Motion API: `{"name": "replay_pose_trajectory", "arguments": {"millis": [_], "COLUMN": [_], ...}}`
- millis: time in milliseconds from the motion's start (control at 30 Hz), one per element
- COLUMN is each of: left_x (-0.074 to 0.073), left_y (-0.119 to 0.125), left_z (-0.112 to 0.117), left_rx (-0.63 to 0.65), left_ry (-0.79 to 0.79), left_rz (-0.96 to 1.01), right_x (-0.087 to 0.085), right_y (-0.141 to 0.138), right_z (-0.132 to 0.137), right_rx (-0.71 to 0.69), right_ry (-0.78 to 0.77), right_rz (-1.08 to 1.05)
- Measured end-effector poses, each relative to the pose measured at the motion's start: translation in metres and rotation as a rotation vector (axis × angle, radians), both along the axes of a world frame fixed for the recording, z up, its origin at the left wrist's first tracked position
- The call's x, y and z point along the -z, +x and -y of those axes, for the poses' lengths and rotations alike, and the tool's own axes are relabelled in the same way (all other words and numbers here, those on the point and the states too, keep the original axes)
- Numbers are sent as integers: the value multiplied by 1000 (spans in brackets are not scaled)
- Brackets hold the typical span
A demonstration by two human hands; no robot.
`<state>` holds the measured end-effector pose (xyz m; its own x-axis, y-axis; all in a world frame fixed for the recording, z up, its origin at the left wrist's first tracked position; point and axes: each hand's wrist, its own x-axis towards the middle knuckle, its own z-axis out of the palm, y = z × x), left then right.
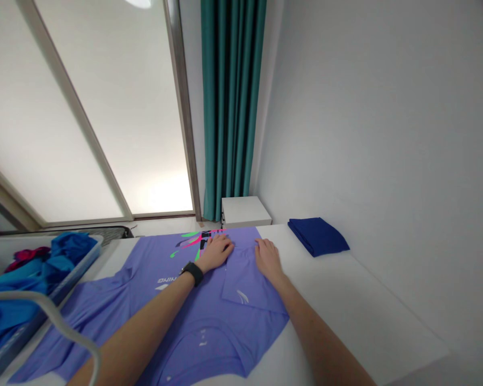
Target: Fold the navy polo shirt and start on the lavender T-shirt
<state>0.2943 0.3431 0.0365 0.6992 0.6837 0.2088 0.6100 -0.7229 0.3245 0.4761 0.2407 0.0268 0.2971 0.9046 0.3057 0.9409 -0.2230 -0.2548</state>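
Note:
A purple T-shirt (145,300) with a colourful print and white lettering lies spread on the white table, its collar towards me. The sleeve on the right is folded inward over the body, showing a small white logo. My left hand (216,252), below a black wristband (192,272), rests flat on the shirt beside the folded part, fingers stretched out. My right hand (269,257) lies at the shirt's right folded edge, its fingers extended and touching the fabric. Neither hand lifts any cloth.
A folded dark blue cloth (319,236) lies on the table (338,305) by the wall. At left stands a plastic bin (74,276) with blue and red clothes. A white curved bar (52,311) crosses the lower left. Beyond the table are a white cabinet (245,210) and green curtain (233,107).

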Motion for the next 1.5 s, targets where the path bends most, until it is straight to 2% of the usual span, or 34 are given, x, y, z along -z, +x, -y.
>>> {"name": "replay_pose_trajectory", "arguments": {"millis": [200, 333, 400, 500, 600, 800, 967, 1233, 1400, 1500], "left_x": [2, 0, -3, -7, -9, -10, -12, -8, -4, -4], "left_y": [1, 1, 4, 15, 29, 49, 45, 20, 19, 21], "left_z": [2, -1, -3, -2, 2, 2, -6, -14, -7, -3], "left_rx": [-96, -102, -56, 81, 170, 211, 224, 126, -10, -27], "left_ry": [32, 45, 34, -14, -50, -84, -120, -103, -70, -72], "left_rz": [-3, 13, 43, 97, 60, -23, -19, -13, 25, 44], "right_x": [9, 11, 11, 11, 10, 9, 10, 8, 9, 10], "right_y": [4, 5, 5, 5, 5, 3, 2, 1, 2, 2], "right_z": [-2, -3, -3, -3, -2, 0, 0, 1, 1, 1], "right_rx": [31, 35, 36, 36, 31, 28, 26, 36, 30, 31], "right_ry": [-5, 1, 5, 6, 4, 0, -6, -13, -3, 5], "right_rz": [18, 24, 22, 18, 20, 33, 65, 75, 56, 55]}}
